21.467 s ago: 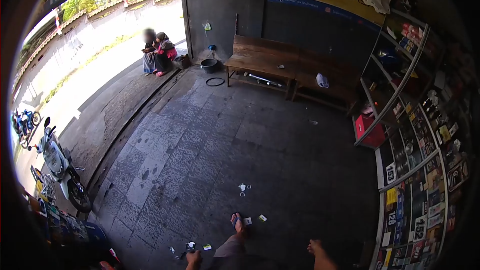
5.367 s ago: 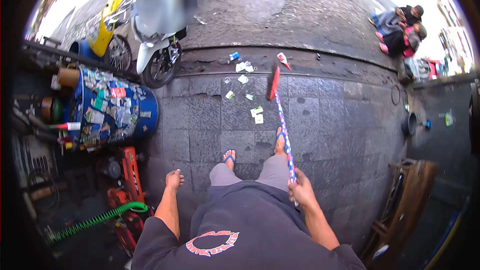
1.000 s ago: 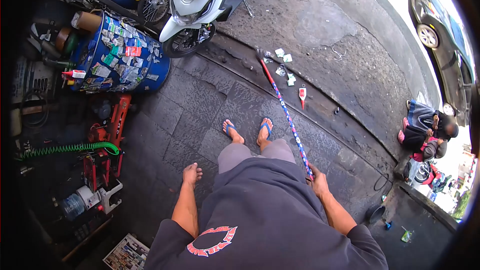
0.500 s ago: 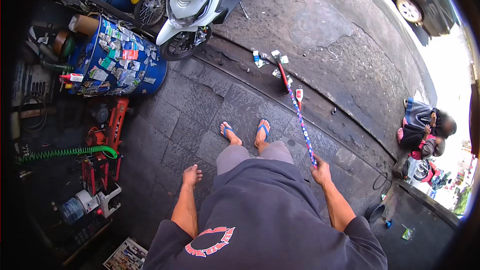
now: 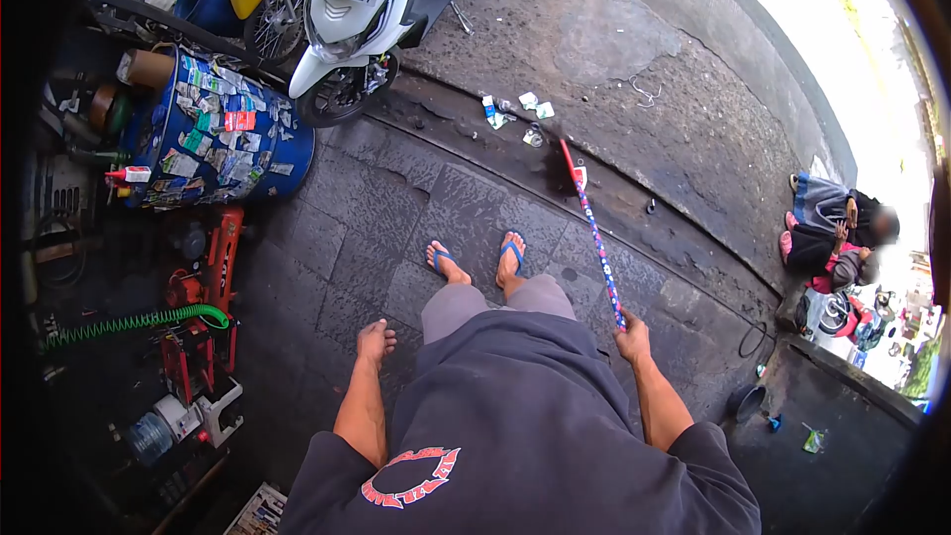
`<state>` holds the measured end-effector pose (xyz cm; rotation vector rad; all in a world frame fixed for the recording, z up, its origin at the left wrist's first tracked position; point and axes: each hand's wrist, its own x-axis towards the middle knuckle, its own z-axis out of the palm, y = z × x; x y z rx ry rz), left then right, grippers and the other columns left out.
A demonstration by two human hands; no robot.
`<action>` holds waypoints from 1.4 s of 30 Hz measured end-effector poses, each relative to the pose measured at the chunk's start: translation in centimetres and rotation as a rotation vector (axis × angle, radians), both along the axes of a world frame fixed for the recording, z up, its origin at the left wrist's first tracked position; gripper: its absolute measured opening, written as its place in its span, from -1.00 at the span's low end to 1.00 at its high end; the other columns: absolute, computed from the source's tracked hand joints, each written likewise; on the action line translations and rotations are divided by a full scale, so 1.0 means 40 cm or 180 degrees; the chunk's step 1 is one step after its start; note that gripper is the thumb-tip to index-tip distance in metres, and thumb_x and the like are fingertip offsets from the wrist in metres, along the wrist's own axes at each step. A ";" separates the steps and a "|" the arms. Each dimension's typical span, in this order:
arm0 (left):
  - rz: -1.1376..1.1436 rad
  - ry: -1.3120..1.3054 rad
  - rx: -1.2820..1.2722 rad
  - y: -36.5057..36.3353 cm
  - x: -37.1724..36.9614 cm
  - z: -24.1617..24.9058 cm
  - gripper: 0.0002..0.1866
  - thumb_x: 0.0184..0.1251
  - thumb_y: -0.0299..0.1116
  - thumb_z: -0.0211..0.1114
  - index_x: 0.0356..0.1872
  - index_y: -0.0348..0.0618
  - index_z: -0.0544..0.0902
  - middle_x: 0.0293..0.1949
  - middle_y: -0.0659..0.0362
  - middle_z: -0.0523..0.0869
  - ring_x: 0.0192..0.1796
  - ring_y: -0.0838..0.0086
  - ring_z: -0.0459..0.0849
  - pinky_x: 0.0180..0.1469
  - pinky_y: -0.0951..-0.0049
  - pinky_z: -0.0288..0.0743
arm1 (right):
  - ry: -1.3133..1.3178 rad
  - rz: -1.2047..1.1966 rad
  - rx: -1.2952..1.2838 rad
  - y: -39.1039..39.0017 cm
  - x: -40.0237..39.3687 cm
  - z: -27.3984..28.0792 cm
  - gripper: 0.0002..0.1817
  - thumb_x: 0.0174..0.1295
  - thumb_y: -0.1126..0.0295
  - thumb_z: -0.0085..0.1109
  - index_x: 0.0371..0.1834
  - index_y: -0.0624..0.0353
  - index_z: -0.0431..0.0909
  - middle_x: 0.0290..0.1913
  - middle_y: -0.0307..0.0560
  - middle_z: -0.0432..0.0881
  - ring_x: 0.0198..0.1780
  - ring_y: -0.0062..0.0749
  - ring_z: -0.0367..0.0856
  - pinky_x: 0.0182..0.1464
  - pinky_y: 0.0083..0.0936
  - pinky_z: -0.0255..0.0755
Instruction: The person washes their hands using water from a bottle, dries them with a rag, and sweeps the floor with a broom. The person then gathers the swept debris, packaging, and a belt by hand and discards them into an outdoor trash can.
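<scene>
My right hand (image 5: 633, 338) is wrapped round the top of a broom's floral-patterned handle (image 5: 600, 255). From there the broom slants away from me to its red lower end (image 5: 568, 160), where the dark bristles are blurred over the floor groove. A red and white bottle (image 5: 581, 176) lies right beside that end, partly covered by it. On the other side, my left hand (image 5: 376, 341) hangs empty beside my thigh, fingers loosely bent and slightly apart. Scraps of packaging (image 5: 492, 112) and more litter (image 5: 535, 105) lie on the ground beyond the groove.
A white scooter (image 5: 349, 20) stands ahead on the left, near a blue drum (image 5: 297, 144) covered in wrappers. Red workshop equipment (image 5: 220, 258) and a green coiled hose (image 5: 139, 322) are at my left. Two people (image 5: 837, 228) sit at the right, beyond a dark bucket (image 5: 745, 401).
The broom's lower end has moved back toward me, away from the packaging scraps and beside the bottle. The view has shifted slightly, and a dark car at top right has left it.
</scene>
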<state>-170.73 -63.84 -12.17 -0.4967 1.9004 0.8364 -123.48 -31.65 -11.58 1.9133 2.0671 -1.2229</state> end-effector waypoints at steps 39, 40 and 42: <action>0.0603 -0.0051 -0.0150 -0.227 -0.079 0.052 -0.70 0.41 -0.16 0.13 -0.07 -0.18 0.55 -0.40 0.19 0.67 -0.48 0.49 0.63 -0.47 0.47 0.53 | 0.1547 -0.0601 -0.2375 0.130 -1.003 -0.019 -0.40 0.14 0.61 0.10 0.32 0.27 0.29 -0.46 -0.08 0.56 -0.67 -0.58 0.39 -0.73 -0.61 0.20; 0.0583 -0.0012 -0.0173 -0.259 -0.095 0.064 -0.70 0.41 -0.16 0.13 -0.07 -0.18 0.55 -0.40 0.19 0.67 -0.48 0.49 0.63 -0.47 0.47 0.53 | 0.1396 -0.0463 -0.2190 0.127 -1.051 -0.042 -0.40 0.12 0.59 0.10 0.31 0.26 0.33 -0.48 -0.06 0.57 -0.67 -0.55 0.43 -0.72 -0.56 0.23; 0.0767 0.0103 -0.0263 -0.327 -0.118 0.082 -0.73 0.42 -0.15 0.10 -0.09 -0.13 0.54 -0.38 0.19 0.67 -0.45 0.48 0.63 -0.44 0.44 0.54 | 0.1078 -0.0149 -0.1657 0.114 -1.106 -0.050 -0.43 0.07 0.56 0.09 0.26 0.26 0.40 -0.41 0.08 0.62 -0.55 -0.37 0.56 -0.56 -0.43 0.39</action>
